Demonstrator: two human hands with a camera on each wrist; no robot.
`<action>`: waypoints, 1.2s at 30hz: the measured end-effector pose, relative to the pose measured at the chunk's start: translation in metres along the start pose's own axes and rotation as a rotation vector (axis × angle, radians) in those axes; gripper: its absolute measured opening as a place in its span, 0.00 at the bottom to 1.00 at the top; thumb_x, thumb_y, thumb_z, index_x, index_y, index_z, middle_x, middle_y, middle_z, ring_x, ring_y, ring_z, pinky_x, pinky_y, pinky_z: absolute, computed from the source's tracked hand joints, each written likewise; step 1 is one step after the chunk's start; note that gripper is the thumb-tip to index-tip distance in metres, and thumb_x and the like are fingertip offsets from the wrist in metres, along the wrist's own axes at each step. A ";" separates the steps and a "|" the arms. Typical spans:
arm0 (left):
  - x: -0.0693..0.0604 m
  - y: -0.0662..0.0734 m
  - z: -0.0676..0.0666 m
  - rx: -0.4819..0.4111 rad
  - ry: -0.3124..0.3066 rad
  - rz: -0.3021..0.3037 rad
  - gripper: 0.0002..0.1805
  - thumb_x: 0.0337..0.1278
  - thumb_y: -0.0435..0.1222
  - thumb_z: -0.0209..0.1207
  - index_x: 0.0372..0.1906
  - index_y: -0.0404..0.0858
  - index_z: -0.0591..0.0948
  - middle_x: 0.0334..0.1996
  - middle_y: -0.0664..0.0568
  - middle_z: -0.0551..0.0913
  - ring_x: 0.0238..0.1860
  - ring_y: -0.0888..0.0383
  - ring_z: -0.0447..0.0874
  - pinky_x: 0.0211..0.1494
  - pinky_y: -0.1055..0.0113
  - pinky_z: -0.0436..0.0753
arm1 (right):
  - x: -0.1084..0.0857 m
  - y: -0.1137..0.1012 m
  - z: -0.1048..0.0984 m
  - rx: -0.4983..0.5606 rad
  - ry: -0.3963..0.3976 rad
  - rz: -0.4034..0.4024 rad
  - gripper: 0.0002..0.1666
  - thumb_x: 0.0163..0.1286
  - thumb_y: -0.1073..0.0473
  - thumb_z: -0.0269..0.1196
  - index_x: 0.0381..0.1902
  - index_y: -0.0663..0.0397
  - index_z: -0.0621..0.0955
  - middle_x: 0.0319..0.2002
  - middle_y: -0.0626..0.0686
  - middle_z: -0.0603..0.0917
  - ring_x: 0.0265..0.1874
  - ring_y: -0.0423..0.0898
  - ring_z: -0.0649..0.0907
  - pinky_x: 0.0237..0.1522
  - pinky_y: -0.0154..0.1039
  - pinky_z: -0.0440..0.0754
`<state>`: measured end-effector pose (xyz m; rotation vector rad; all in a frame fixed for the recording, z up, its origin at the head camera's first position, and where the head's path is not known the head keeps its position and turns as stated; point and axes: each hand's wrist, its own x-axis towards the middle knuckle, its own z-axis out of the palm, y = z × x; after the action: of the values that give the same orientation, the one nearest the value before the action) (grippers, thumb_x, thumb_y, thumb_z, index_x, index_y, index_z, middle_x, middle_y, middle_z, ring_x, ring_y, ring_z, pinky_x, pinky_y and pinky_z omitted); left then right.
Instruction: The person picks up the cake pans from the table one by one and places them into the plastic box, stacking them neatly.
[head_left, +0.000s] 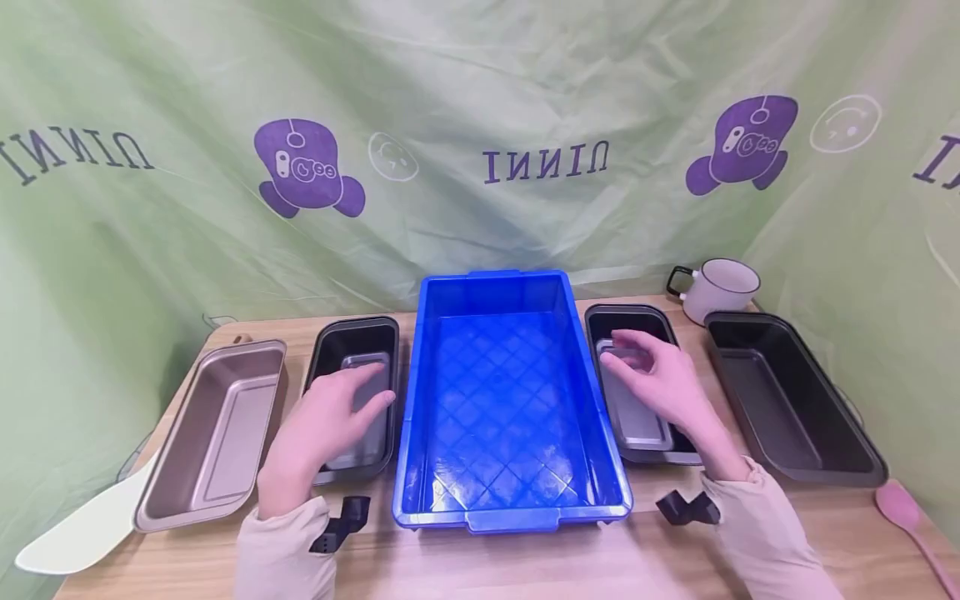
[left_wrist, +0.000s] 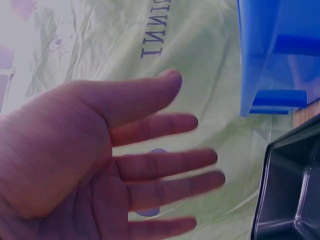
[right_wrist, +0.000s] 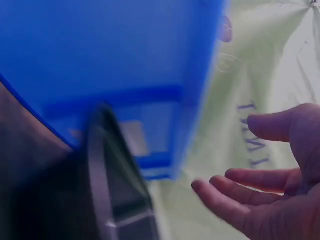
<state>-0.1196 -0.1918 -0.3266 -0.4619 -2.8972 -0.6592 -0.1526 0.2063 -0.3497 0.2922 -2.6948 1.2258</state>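
My left hand [head_left: 322,425] is held over the inner left dark loaf pan [head_left: 352,337], thumb and fingers spread apart with nothing in between. In the left wrist view its fingers [left_wrist: 170,165] look nearly straight. On the other side, my right hand [head_left: 663,379] hovers above the inner right dark loaf pan [head_left: 637,417], fingers relaxed and holding nothing. Between the two pans sits a blue plastic bin [head_left: 510,400] with a diamond-patterned floor and nothing inside. The right wrist view shows the right hand [right_wrist: 270,185] beside the bin's wall [right_wrist: 125,50].
A bronze loaf pan [head_left: 240,442] stands at far left, over part of a white paddle-shaped thing [head_left: 90,525]. At right are another dark loaf pan [head_left: 787,400], a white mug [head_left: 720,287] and a pink spoon [head_left: 900,508]. A green curtain [head_left: 450,100] hangs around the wooden table [head_left: 435,567].
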 end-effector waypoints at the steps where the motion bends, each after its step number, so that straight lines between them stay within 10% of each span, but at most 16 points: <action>1: 0.000 0.001 0.000 -0.018 0.006 0.019 0.24 0.62 0.39 0.60 0.58 0.29 0.77 0.53 0.38 0.80 0.54 0.40 0.78 0.58 0.46 0.76 | 0.001 0.001 0.003 0.072 -0.035 0.035 0.28 0.67 0.54 0.63 0.58 0.68 0.75 0.51 0.67 0.81 0.44 0.58 0.84 0.42 0.38 0.85; 7: -0.006 0.003 -0.003 -0.053 0.082 0.077 0.19 0.60 0.37 0.61 0.53 0.32 0.81 0.49 0.42 0.84 0.51 0.44 0.81 0.55 0.49 0.78 | 0.002 0.011 0.016 0.361 -0.225 0.153 0.29 0.68 0.63 0.61 0.61 0.77 0.68 0.53 0.73 0.77 0.47 0.58 0.83 0.46 0.45 0.84; 18: -0.042 -0.013 -0.017 0.017 0.270 0.203 0.15 0.47 0.30 0.68 0.43 0.33 0.85 0.37 0.47 0.87 0.39 0.49 0.86 0.42 0.54 0.82 | 0.002 0.017 0.021 0.404 -0.371 0.148 0.32 0.67 0.66 0.60 0.63 0.79 0.64 0.56 0.75 0.74 0.50 0.60 0.81 0.43 0.39 0.85; 36: -0.134 -0.111 -0.045 0.097 0.266 -0.299 0.13 0.57 0.40 0.63 0.44 0.36 0.84 0.33 0.40 0.87 0.27 0.86 0.68 0.26 0.80 0.66 | 0.002 0.023 0.017 0.445 -0.398 0.161 0.33 0.67 0.66 0.60 0.64 0.78 0.62 0.57 0.75 0.73 0.49 0.58 0.82 0.44 0.39 0.85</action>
<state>-0.0264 -0.3427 -0.3570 0.0700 -2.7463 -0.5628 -0.1614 0.2082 -0.3769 0.4188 -2.7679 2.0084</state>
